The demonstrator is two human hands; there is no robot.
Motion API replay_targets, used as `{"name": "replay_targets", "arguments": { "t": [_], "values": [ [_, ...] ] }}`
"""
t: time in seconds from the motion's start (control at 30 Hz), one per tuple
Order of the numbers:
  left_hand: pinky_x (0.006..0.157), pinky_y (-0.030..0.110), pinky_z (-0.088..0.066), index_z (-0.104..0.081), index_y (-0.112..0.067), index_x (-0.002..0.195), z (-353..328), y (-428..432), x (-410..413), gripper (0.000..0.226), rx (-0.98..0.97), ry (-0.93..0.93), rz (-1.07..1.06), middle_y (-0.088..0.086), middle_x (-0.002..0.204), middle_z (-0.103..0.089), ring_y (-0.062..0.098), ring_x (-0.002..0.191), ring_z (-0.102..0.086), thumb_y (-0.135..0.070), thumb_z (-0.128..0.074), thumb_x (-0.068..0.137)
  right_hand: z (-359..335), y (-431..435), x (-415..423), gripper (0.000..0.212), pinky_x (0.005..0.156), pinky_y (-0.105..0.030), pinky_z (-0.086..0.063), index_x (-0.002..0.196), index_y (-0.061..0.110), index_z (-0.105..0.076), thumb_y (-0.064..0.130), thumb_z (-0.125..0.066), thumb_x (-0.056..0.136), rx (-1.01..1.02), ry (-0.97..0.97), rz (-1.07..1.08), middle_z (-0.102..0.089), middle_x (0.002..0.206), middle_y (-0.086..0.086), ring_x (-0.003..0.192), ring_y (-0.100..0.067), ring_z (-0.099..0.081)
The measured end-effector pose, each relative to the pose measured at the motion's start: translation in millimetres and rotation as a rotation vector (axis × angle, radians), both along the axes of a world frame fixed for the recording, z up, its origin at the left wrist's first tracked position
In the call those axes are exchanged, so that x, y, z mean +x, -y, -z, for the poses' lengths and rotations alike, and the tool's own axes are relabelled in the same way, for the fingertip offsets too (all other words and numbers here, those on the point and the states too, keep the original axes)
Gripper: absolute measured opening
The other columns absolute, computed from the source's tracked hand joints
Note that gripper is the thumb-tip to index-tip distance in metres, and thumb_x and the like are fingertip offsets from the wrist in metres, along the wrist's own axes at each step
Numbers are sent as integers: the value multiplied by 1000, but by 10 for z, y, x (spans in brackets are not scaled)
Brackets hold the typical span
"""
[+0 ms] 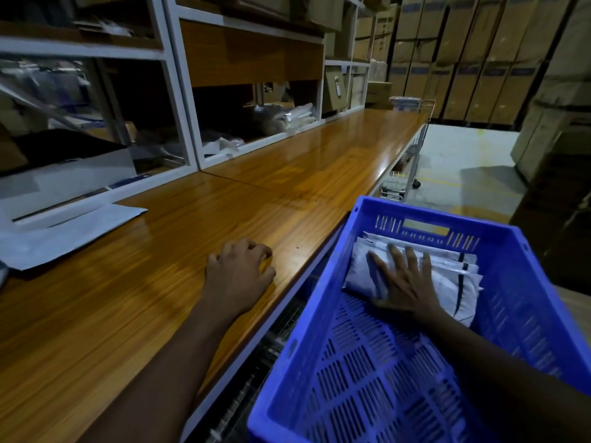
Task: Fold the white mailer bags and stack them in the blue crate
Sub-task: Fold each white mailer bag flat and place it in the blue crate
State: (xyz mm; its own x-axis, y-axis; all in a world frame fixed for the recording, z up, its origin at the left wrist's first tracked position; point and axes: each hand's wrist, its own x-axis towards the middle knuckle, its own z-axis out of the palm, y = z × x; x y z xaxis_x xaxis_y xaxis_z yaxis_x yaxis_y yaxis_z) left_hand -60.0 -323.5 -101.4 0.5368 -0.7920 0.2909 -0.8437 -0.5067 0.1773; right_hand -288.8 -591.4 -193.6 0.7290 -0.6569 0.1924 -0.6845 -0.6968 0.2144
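The blue crate (319, 302) stands to the right of the wooden counter, below its edge. Inside, at the far end, lies a stack of folded white mailer bags (454, 276). My right hand (403, 279) lies flat on top of that stack with fingers spread and straight. My left hand (240, 273) rests on the counter near its front edge, fingers curled under, holding nothing that I can see. Unfolded white mailer bags (64, 231) lie flat on the counter at the far left.
The long wooden counter (287, 174) runs away to the right. White-framed shelves (179, 91) with bags and packets stand behind it. A wire cart (412, 155) stands at the counter's far end. Stacked cardboard boxes (463, 59) line the back and right.
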Motion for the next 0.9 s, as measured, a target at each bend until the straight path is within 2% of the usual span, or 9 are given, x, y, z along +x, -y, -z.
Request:
{"name": "replay_targets", "arguments": {
  "t": [0.07,0.2,0.33,0.4,0.47,0.53,0.63,0.73,0.9],
  "values": [
    [99,46,-37,-53,-37,131,-2,1,1,40,8,3,3,-5,135,-47,20,125,-42,-52,-45,95,37,46,8,92,101,-70,-32,151,29,-39,80,-39,74,33,7,-10,-49,146,-22,127,-51,-48],
    [100,46,-36,-52,-36,133,-8,1,-5,41,9,2,-4,-4,136,-47,20,126,-41,-51,-44,96,67,75,10,92,105,-71,-27,152,23,-38,74,-39,75,70,58,67,-43,151,-24,134,-52,-41],
    [101,47,-34,-52,-37,133,-22,-3,-22,41,18,-5,-5,-4,137,-47,20,127,-40,-50,-44,96,97,36,20,102,113,-68,-3,160,30,-10,84,-20,75,93,42,136,-10,166,-20,149,-48,-11],
    [101,47,-33,-53,-37,134,-39,-16,-34,40,6,-21,-4,-5,137,-48,19,128,-40,-49,-45,97,95,59,-1,105,114,-67,1,158,34,11,88,-4,69,107,1,140,10,167,-15,151,-45,5],
    [103,47,-32,-55,-35,133,-57,-41,-48,39,-8,-35,2,-6,138,-50,18,128,-41,-46,-46,97,46,78,-14,105,114,-69,1,155,36,19,93,-5,70,155,-50,137,18,166,-13,151,-43,11],
    [103,46,-32,-58,-33,131,-73,-62,-62,37,-33,-50,3,-6,137,-53,19,128,-43,-43,-47,97,-23,27,-14,100,113,-71,-5,157,35,14,90,-13,78,170,-37,135,11,167,-13,152,-43,5],
    [99,44,-35,-63,-30,123,-81,-104,-78,31,-114,-69,-7,-5,130,-59,19,121,-48,-39,-49,97,-211,-146,4,99,109,-70,-19,160,27,-17,80,-11,76,148,153,97,-18,165,-16,149,-43,-19],
    [96,42,-37,-66,-28,116,-97,-175,-112,25,-188,-62,-23,-4,122,-64,19,116,-52,-35,-52,96,-477,-354,79,86,107,-66,-28,154,22,-36,69,-19,84,149,333,29,-40,154,-16,141,-39,-36],
    [97,39,-35,-66,-31,115,-136,-382,-149,23,-204,-9,-12,-8,122,-62,14,116,-52,-35,-54,95,-930,-835,396,69,97,-53,-40,145,20,-47,56,-34,88,92,566,-153,-54,137,-14,122,-35,-51]
  ]
}}
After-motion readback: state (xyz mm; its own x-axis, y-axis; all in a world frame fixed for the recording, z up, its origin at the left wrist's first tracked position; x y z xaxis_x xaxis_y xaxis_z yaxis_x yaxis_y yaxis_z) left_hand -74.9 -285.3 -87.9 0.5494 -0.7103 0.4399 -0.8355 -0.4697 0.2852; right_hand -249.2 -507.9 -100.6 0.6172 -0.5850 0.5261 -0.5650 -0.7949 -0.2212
